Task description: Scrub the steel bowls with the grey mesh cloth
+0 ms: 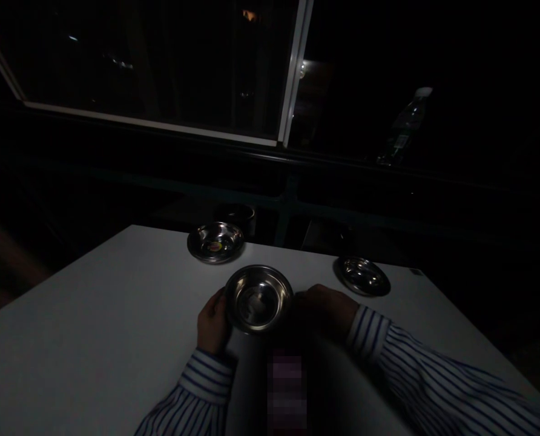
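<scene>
A round stainless steel bowl (258, 300) is in front of me at the table's middle, its open side facing me. My left hand (212, 324) grips it by the left side, with the fingers partly hidden behind the rim. At the opposite rim, my right hand (327, 307) is closed on the bowl; its fingertips are lost in deep shadow. Just beyond the held bowl, a shiny metal dish (215, 243) with a coloured sticker inside sits near the far edge. Another shallow metal dish (363, 277) lies to the right, past my right hand.
The white table (115, 315) reaches toward a dark wall with a white-framed window (161, 126). A clear plastic bottle (405, 130) with a white cap stands on the sill at the right. Behind the table's far edge, a dark round container (247, 213) shows faintly.
</scene>
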### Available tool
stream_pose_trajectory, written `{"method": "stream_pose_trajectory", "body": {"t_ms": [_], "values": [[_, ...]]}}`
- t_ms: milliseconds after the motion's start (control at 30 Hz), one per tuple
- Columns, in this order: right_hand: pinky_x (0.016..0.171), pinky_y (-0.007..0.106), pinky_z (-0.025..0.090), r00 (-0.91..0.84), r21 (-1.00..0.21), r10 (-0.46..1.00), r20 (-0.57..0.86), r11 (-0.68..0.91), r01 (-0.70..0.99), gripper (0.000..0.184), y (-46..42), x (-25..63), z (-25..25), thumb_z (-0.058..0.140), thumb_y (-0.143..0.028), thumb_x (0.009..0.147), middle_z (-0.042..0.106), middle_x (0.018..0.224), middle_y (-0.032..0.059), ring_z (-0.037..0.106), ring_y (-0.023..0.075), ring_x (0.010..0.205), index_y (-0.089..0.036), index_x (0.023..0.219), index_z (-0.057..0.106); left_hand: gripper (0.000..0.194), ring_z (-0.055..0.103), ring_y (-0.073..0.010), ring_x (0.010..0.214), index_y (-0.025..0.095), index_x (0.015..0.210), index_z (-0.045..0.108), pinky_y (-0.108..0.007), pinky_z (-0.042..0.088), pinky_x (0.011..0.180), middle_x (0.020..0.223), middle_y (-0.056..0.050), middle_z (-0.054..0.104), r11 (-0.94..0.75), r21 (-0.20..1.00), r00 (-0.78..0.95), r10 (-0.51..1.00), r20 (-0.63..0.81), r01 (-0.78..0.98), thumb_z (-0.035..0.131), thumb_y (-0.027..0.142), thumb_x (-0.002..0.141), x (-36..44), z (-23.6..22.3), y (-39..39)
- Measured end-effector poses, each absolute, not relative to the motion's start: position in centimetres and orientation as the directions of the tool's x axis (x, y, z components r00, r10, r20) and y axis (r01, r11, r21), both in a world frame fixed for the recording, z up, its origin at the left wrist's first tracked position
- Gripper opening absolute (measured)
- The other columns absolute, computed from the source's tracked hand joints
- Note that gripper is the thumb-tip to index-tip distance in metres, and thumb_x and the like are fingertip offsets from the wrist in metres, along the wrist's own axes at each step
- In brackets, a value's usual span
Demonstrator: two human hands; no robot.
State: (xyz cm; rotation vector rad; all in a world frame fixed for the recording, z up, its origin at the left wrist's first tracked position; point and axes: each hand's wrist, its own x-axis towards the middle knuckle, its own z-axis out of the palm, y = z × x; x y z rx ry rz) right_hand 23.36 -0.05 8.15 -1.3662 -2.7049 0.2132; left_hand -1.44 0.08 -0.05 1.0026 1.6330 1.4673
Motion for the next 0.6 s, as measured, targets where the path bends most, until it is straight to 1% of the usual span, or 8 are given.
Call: {"method": "stream_pose_trajectory", "body": {"t_ms": [100, 133, 200, 267, 333, 400, 467, 600], "values": [[0.089, 0.035, 0.045, -0.382, -0.583, 0.889, 0.254, 0.456, 0.672, 0.029, 0.0, 24.9, 8.6, 0.048, -0.022, 0.083, 0.065, 0.108, 0.0059, 0.058, 0.0183, 0.100, -0.020, 0.108, 0.062, 0.039, 0.062, -0.0253, 0.097, 0.015, 0.098, 0.067, -0.037, 0.046, 0.085, 0.100, -0.011, 0.070, 0.074, 0.986, -0.442, 0.897, -0.002, 0.146, 0.047, 0.041, 0.076, -1.7, 0.2, 0.0], [0.089, 0.037, 0.045, -0.259, -0.706, 0.924, 0.280, 0.381, 0.597, 0.029, 0.1, 25.0, 8.4, 0.049, -0.025, 0.080, 0.066, 0.105, 0.0064, 0.060, 0.0195, 0.098, -0.019, 0.105, 0.063, 0.040, 0.062, -0.0261, 0.097, 0.014, 0.097, 0.067, -0.037, 0.046, 0.085, 0.099, -0.012, 0.070, 0.083, 0.982, -0.445, 0.895, 0.001, 0.170, 0.047, 0.043, 0.076, -1.8, 0.3, 0.0], [0.085, 0.038, 0.048, -0.083, -0.843, 0.962, 0.259, 0.267, 0.466, 0.029, 0.3, 25.1, 7.9, 0.054, -0.032, 0.074, 0.069, 0.097, 0.0062, 0.063, 0.0210, 0.092, -0.018, 0.097, 0.066, 0.044, 0.061, -0.0286, 0.098, 0.013, 0.099, 0.066, -0.040, 0.045, 0.086, 0.097, -0.014, 0.069, 0.107, 0.968, -0.473, 0.881, 0.014, 0.228, 0.049, 0.045, 0.074, -2.1, 0.6, -0.3], [0.080, 0.037, 0.050, -0.018, -0.887, 0.969, 0.247, 0.234, 0.399, 0.032, 0.4, 25.1, 7.3, 0.056, -0.037, 0.071, 0.070, 0.092, 0.0063, 0.064, 0.0210, 0.086, -0.018, 0.094, 0.067, 0.051, 0.060, -0.0298, 0.095, 0.011, 0.109, 0.061, -0.043, 0.044, 0.087, 0.094, -0.014, 0.068, 0.095, 0.933, -0.517, 0.850, 0.106, 0.347, 0.052, 0.046, 0.073, -2.4, 1.0, -0.8], [0.076, 0.035, 0.051, 0.016, -0.904, 0.969, 0.246, 0.224, 0.365, 0.034, 0.5, 25.2, 6.8, 0.056, -0.042, 0.070, 0.070, 0.088, 0.0064, 0.065, 0.0208, 0.083, -0.018, 0.092, 0.067, 0.052, 0.062, -0.0269, 0.086, 0.012, 0.112, 0.058, -0.042, 0.047, 0.082, 0.088, -0.012, 0.066, -0.015, 0.836, -0.459, 0.831, 0.315, 0.549, 0.051, 0.046, 0.074, -2.5, 1.3, -1.5], [0.072, 0.035, 0.052, 0.055, -0.921, 0.969, 0.242, 0.211, 0.328, 0.036, 0.4, 25.4, 6.4, 0.058, -0.046, 0.068, 0.070, 0.083, 0.0064, 0.065, 0.0210, 0.080, -0.018, 0.088, 0.067, 0.042, 0.062, -0.0233, 0.081, 0.014, 0.105, 0.062, -0.037, 0.050, 0.077, 0.087, -0.010, 0.065, -0.196, 0.722, -0.253, 0.850, 0.462, 0.663, 0.049, 0.043, 0.077, -2.2, 1.6, -2.3], [0.070, 0.035, 0.052, 0.088, -0.933, 0.967, 0.238, 0.202, 0.299, 0.038, 0.3, 25.6, 6.0, 0.059, -0.050, 0.066, 0.070, 0.079, 0.0068, 0.065, 0.0216, 0.078, -0.018, 0.084, 0.067, 0.032, 0.062, -0.0214, 0.082, 0.016, 0.094, 0.066, -0.034, 0.051, 0.076, 0.087, -0.010, 0.066, -0.359, 0.619, -0.036, 0.847, 0.531, 0.698, 0.051, 0.039, 0.078, -1.5, 1.8, -3.0], [0.064, 0.035, 0.053, 0.142, -0.945, 0.962, 0.235, 0.192, 0.266, 0.041, 0.2, 25.9, 5.3, 0.061, -0.054, 0.064, 0.069, 0.073, 0.0072, 0.064, 0.0220, 0.072, -0.017, 0.079, 0.067, 0.026, 0.063, -0.0181, 0.077, 0.014, 0.095, 0.066, -0.028, 0.052, 0.069, 0.084, -0.009, 0.068, -0.525, 0.451, 0.186, 0.774, 0.605, 0.722, 0.049, 0.028, 0.082, 0.4, 2.2, -3.9]]}}
